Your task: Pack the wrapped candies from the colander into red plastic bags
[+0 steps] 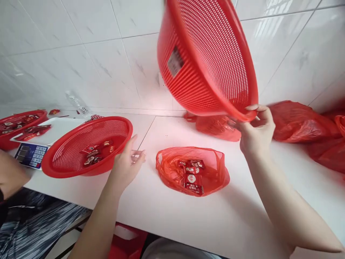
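Note:
My right hand (257, 127) is closed on the rim of a red plastic basket (185, 75), which is raised and tilted on its side above the table. Inside this basket I see no contents. My left hand (128, 163) has its fingers apart, beside the right edge of a second red basket (87, 144) that holds several wrapped snacks (94, 156). Whether the fingers touch that rim I cannot tell. Between my hands an open red plastic bag (215, 172) stands on the table with several small red packets (192, 176) in it.
Tied red bags (299, 122) lie at the back right, with another red bag (218, 126) by the tiled wall. To the left are a scale (35, 154), a third basket (40, 115) and a clear plastic bottle (78, 104). Another person's arm (10, 172) reaches in at the left edge.

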Motion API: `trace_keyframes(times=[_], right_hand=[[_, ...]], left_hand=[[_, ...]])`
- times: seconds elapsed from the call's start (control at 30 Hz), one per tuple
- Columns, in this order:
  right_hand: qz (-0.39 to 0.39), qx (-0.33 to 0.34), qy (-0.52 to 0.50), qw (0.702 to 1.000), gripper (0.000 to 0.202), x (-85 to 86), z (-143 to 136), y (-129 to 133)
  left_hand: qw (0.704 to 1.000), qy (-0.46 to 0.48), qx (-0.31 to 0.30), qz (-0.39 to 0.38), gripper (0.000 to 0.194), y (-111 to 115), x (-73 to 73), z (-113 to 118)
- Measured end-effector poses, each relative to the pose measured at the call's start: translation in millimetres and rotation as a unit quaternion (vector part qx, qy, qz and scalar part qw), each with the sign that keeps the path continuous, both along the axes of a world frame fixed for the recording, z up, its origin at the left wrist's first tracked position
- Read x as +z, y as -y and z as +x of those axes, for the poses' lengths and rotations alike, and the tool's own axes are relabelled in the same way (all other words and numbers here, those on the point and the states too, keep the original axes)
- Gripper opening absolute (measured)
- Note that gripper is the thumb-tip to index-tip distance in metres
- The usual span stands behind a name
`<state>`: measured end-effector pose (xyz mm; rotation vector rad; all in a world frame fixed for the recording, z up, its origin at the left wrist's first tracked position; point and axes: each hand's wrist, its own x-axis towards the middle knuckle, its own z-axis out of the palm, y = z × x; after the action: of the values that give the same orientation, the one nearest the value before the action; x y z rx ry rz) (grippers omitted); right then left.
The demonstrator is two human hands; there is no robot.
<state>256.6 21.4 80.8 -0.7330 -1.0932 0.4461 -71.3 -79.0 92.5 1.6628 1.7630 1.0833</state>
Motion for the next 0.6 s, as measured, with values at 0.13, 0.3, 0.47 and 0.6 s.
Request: trace_keyframes(times=[0.13,0.3,0.47,0.6], right_hand=[[-0.042,0.030,-0.087,0.995,0.041,12.1,16,1],[-0.032,-0.007,-0.096,0.995,0.038,19.8,30,1],[-0.016,-0.027,-0.078,0.996,0.039,20.8,35,1],[-0.018,-0.025,-0.068,0.997,0.041,22.4,35,3]], left_hand=[[0.961,-0.157,0.221,-0.048,0.092,-2,-20.7,-37],[0.941,-0.180,0.276,-0.072,0.076,1,-36.7,-60],[0.953,-0.149,0.265,0.001,0.066,-9,-40.6,-61],[0.963,-0.152,0.219,0.043,0.051,-31,-45.7,-59]])
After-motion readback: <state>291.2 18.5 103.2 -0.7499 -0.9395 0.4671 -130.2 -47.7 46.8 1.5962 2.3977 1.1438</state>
